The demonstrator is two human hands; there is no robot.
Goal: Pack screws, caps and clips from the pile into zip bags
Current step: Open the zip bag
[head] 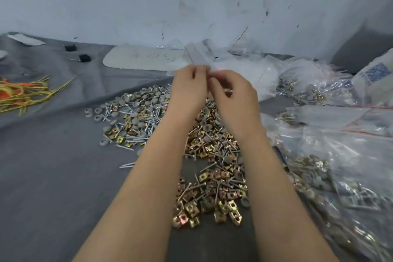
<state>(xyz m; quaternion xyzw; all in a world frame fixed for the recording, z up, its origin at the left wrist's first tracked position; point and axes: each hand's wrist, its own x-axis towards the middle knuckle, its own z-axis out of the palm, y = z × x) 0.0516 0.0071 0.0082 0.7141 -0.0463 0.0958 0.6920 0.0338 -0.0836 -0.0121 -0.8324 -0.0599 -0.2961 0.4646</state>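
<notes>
Left grip (189, 89) and right grip (234, 100) both pinch a clear plastic zip bag (201, 57), held at 12 o'clock of the mixed pile of silver screws, grey caps and brass clips (212, 155) on the grey-clothed counter (53, 166).

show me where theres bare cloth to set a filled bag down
Widest: the grey cloth at near left, between the ties and the pile. Crowded: the right side, heaped with filled bags, and the middle, where left hand and right hand pinch a zip bag.
</notes>
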